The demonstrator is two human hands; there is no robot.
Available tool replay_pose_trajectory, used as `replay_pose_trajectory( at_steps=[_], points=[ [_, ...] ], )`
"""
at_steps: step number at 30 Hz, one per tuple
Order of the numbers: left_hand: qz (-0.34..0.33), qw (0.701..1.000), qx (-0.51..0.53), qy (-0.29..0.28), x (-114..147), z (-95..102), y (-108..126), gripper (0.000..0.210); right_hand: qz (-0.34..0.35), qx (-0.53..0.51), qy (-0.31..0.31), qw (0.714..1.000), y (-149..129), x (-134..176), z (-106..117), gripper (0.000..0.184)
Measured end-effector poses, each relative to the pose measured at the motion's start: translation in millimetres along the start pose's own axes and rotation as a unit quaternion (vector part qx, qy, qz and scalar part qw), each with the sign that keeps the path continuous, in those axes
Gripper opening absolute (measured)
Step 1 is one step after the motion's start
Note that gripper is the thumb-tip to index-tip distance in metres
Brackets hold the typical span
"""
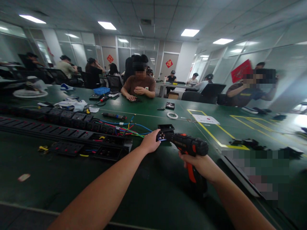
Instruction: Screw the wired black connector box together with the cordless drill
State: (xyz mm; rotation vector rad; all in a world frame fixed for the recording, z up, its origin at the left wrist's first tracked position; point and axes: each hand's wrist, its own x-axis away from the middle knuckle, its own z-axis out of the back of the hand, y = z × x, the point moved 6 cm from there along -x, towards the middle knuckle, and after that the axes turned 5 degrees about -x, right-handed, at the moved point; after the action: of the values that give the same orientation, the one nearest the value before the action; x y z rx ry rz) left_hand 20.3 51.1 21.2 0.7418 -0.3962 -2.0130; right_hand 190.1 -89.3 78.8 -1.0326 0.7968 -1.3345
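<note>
My right hand (pixel 198 164) is wrapped round the grip of a black and orange cordless drill (pixel 190 145), whose nose points left. At that nose, my left hand (pixel 151 141) holds a small dark part (pixel 161 136) with a lit, bluish edge. The fingers partly cover this part, so its exact kind is unclear. Just behind it lies a black rectangular frame (pixel 166 127). Red, green, blue and yellow wires (pixel 134 129) run from the left toward my left hand. Long black socket strips (pixel 64 131) lie to the left of my arm.
A second screwdriver-like tool (pixel 114 116) and a white tape ring (pixel 172 115) lie farther back on the green table (pixel 144 188). A blue basket (pixel 101 90) stands at the back left. Across the table sits a person (pixel 139 83). Yellow tape lines and a paper sheet (pixel 205 119) are at right.
</note>
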Motion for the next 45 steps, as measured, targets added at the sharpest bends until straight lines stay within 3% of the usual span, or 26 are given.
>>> replay_pose_trajectory(
  at_steps=[26, 45],
  points=[
    [0.002, 1.0, -0.003, 0.001, 0.5, 1.1, 0.0, 0.069, 0.017, 0.005, -0.007, 1.0, -0.6, -0.4, 0.7, 0.023],
    [0.0, 1.0, 0.011, 0.002, 1.2, 2.1, -1.3, 0.069, 0.002, -0.001, 0.038, 0.999, -8.6, 6.3, -0.3, 0.024]
  ],
)
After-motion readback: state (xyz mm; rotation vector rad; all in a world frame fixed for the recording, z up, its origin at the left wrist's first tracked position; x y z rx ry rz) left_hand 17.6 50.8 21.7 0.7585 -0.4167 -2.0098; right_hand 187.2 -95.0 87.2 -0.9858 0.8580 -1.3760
